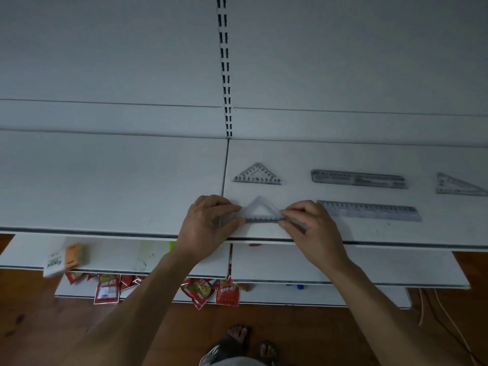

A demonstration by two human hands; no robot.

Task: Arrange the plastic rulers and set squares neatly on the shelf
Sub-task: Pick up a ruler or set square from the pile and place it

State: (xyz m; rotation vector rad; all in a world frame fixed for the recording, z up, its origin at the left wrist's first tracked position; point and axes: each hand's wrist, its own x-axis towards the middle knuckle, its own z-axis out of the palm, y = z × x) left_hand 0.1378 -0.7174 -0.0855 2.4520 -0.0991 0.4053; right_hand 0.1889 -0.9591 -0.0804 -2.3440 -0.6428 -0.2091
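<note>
Now we have the clear set square [260,210] pinched at both ends. Our left hand [211,220] is curled on its left corner and our right hand [310,225] on its right corner, fingers and thumbs closed on the plastic. It sits near the front of the shelf [105,186], just right of the seam between the two panels, long edge toward us and apex pointing back. Whether it lies flat or is a little lifted we cannot tell. Directly behind it lies the rear set square [257,175], turned the same way. To the right, the rear ruler [357,179] and front ruler [369,210] lie one behind the other, with the far set square [459,184] beyond them. We judge this to be the placing step for the front row. Next we should square the long edge to the shelf lip, in line with the front ruler, then release both corners gently, since thin plastic may skate.
</note>
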